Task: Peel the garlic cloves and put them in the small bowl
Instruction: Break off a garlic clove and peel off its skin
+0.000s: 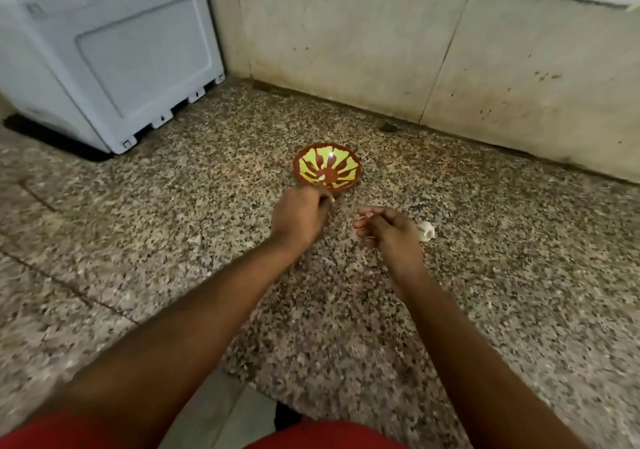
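Note:
A small brown bowl with a yellow-green pattern stands on the speckled granite counter; one pale clove lies inside it. My left hand hovers just in front of the bowl's near rim, fingers curled round something small and pale that I can barely see. My right hand is beside it, fingers loosely curled, with nothing clearly in it. A white garlic bulb lies on the counter just right of my right hand, partly hidden by it.
A large white appliance stands at the back left on a dark mat. A stained beige wall runs behind the counter. The counter's front edge is near my body, with floor tile below.

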